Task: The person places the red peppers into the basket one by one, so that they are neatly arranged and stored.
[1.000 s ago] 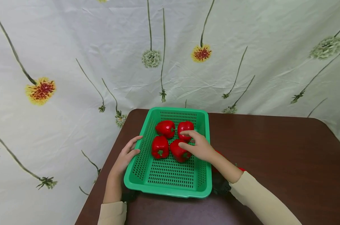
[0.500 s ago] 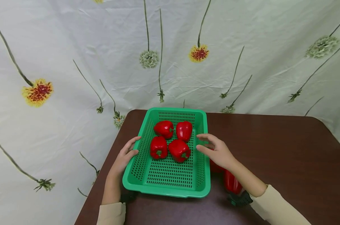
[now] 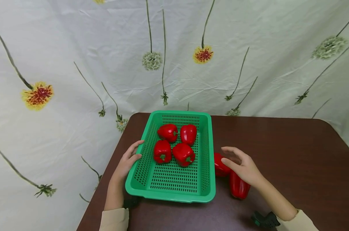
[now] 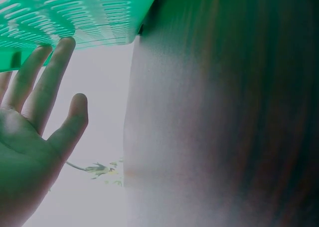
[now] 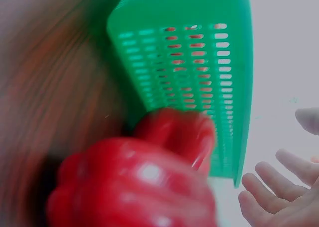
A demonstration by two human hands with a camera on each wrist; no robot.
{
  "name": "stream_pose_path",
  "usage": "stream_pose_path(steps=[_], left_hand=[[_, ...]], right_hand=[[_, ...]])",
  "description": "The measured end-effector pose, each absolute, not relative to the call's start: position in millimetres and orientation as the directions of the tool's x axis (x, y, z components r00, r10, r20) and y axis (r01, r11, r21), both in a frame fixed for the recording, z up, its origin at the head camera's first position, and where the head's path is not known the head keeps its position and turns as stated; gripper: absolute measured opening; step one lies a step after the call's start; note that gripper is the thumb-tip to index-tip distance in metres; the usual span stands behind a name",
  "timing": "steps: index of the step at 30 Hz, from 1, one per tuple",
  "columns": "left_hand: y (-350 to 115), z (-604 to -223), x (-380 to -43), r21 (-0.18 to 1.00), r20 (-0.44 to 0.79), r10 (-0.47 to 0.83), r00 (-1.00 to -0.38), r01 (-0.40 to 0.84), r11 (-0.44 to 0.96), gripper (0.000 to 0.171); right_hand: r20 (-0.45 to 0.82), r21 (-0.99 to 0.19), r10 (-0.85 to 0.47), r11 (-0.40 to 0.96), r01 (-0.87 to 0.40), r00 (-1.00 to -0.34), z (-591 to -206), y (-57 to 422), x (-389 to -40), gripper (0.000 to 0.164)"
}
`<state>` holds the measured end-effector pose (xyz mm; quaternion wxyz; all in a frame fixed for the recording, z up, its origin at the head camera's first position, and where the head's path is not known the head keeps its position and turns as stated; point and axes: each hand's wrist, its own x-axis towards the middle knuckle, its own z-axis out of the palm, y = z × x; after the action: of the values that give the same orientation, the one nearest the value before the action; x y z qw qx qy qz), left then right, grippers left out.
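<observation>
A green plastic basket (image 3: 174, 195) with slotted sides holds several red bell peppers, among them one at the front left (image 3: 162, 151) and one at the front right (image 3: 184, 154). My left hand (image 3: 127, 162) rests its fingers against the basket's left side; its thumb stands apart in the left wrist view. Over the table right of the basket, my right hand (image 3: 243, 165) hovers with fingers spread, holding nothing. Beneath and beside it lie two more peppers, one against the basket (image 3: 220, 165), partly hidden by the hand, and one nearer me (image 3: 239, 185).
The dark brown table (image 3: 292, 154) stretches to the right of the peppers. Behind it hangs a pale cloth (image 3: 119, 41) printed with flowers. A dark wrist device (image 3: 266, 220) sits below my right forearm.
My right hand has moved from above the basket out over its right rim to the loose peppers, uncovering the back right pepper. The left hand has stayed at the basket's side.
</observation>
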<state>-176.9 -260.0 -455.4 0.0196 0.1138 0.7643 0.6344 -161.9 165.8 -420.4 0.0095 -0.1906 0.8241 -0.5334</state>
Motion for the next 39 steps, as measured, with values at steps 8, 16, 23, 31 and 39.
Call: stream_pose_path(steps=[8,16,23,31,39], left_hand=[[-261,-457,-177,0.963,0.135,0.196,-0.971,0.175,0.203,0.047],[-261,-457,-178,0.962,0.148,0.208,-0.967,0.189,0.195,0.047],[-261,-455,-178,0.964,0.147,0.217,-0.965,0.189,0.186,0.047],[-263,-459,-179,0.973,0.142,0.216,-0.966,0.176,0.151,0.047],[-262,-459,-179,0.966,0.157,0.221,-0.963,0.197,0.168,0.047]], right_hand=[[0.14,-0.849,-0.262,0.465,-0.252,-0.955,-432,184,-152,0.037],[0.1,-0.847,-0.206,0.495,-0.192,-0.973,-446,204,-144,0.041],[0.034,-0.851,-0.191,0.509,-0.129,-0.981,-461,215,-138,0.049],[-0.007,-0.872,-0.169,0.483,-0.077,-0.986,-476,220,-135,0.051],[-0.045,-0.901,-0.137,0.434,-0.019,-0.99,-484,217,-132,0.051]])
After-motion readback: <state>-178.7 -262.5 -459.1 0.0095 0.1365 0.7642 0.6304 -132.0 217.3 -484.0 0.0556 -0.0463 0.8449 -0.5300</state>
